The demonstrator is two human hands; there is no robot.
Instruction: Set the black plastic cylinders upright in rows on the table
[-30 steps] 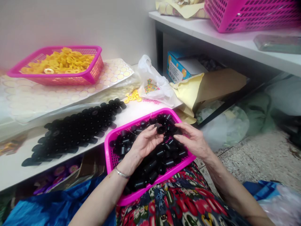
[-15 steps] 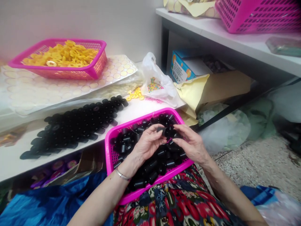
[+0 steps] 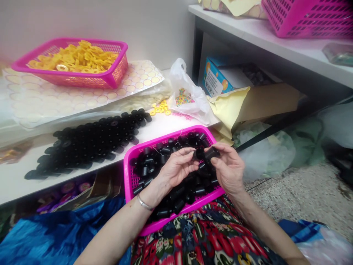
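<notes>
Over a pink basket [image 3: 127, 184] on my lap, both hands are raised close together. My right hand [image 3: 230, 169] grips a short black plastic cylinder [image 3: 211, 153] between thumb and fingers. The fingertips of my left hand [image 3: 178, 167] pinch a small black part [image 3: 196, 154], close against the cylinder's left end; whether the two parts join cannot be made out. Loose black cylinders [image 3: 176, 193] fill the basket below.
Rows of black cylinders [image 3: 93, 143] stand on the white table at left. Behind them sits a pink basket of yellow rings [image 3: 77, 57]. A white plastic bag [image 3: 190, 97] holds small coloured beads. To the right are a blue box [image 3: 217, 77] and a white shelf [image 3: 248, 31].
My right hand has shifted slightly right and turned, and the black cylinder in it now shows more clearly. My left hand has moved slightly right with its small black part.
</notes>
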